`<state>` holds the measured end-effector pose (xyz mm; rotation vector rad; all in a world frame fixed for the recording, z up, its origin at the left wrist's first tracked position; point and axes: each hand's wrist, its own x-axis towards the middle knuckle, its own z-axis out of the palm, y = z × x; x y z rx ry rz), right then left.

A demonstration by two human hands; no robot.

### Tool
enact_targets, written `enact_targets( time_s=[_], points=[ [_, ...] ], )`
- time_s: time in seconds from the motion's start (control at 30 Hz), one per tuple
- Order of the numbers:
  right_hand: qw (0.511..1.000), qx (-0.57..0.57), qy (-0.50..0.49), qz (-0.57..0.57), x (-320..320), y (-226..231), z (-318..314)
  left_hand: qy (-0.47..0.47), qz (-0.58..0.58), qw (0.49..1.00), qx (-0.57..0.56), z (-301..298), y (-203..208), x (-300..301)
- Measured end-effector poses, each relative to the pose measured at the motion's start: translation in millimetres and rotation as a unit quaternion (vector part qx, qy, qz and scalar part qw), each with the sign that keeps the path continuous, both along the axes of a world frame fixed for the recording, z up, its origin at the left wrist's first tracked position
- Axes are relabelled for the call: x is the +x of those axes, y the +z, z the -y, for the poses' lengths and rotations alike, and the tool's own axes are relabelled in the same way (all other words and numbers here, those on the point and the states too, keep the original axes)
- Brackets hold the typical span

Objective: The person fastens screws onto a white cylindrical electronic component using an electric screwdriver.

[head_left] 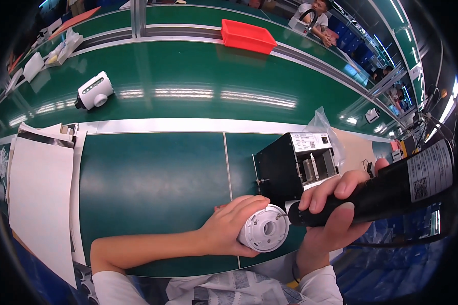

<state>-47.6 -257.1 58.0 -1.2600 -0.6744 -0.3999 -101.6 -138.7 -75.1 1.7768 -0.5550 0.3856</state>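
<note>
My left hand (231,227) grips a white round plastic housing (260,235) at the near edge of the bench, its open face turned up and to the right. Inside the housing show a central ring and several small screws or screw holes. A black electric screwdriver (387,195) lies in my right hand (341,206), fingers wrapped round its body, tilted with the tip toward the left. Its thin bit reaches the right side of the housing's face; whether it sits in a screw is too small to tell.
Beyond my hands stands a black screw feeder box (277,161) with a clear plastic bag behind it. White camera-like units (95,92) lie on the green conveyor (178,66). A red tray (248,37) rests on the far ledge. Cardboard sheets (41,188) lie at left. A person sits across.
</note>
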Motion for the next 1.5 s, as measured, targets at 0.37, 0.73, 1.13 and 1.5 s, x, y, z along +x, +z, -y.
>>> enact_targets(
  time_s=[0.37,0.73,1.13,1.5],
  points=[
    [0.997,-0.001,-0.075,0.007,-2.5,-1.1,-2.1,-0.023,0.005,1.000,0.004,0.0,6.8,4.9],
    [0.979,0.118,-0.151,0.071,15.5,-8.1,92.3,0.000,0.067,0.998,-0.008,1.9,1.6,8.7],
    [0.986,0.038,-0.163,0.017,16.6,-64.9,98.9,-0.009,0.058,0.998,-0.016,-2.4,-3.6,9.8],
    [0.989,0.069,0.024,0.127,-22.9,13.2,30.9,-0.005,0.033,0.999,-0.010,1.2,1.5,5.7]
  ],
)
